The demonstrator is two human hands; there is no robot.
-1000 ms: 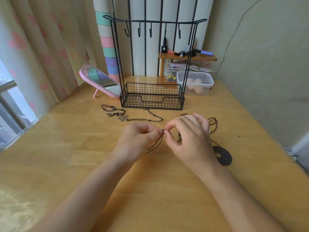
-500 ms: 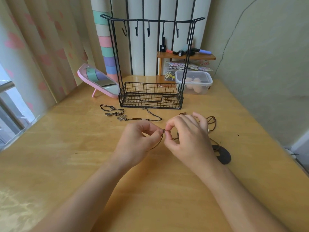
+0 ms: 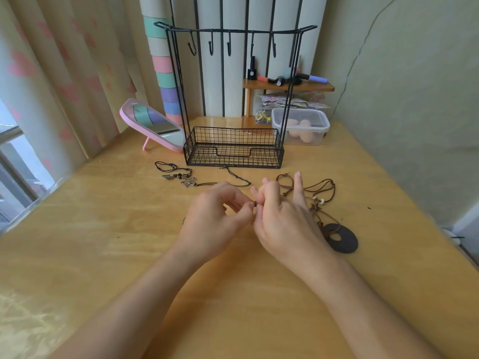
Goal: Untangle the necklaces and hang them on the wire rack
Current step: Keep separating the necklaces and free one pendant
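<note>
Wooden counter (image 3: 103, 242): left grip (image 3: 215, 216), right grip (image 3: 282, 218) pinch brown cord (image 3: 254, 202); right fingers (image 3: 298, 182) newly splayed; untangling ongoing, rack (image 3: 233, 30) unused.

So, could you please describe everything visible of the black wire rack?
The wire rack is black metal wire: a mesh basket at the base, slanted uprights at each end, a top bar with five hooks, all bare. It stands upright at the far side of the wooden table. The end of a black cord necklace seems to touch its front edge.
</note>
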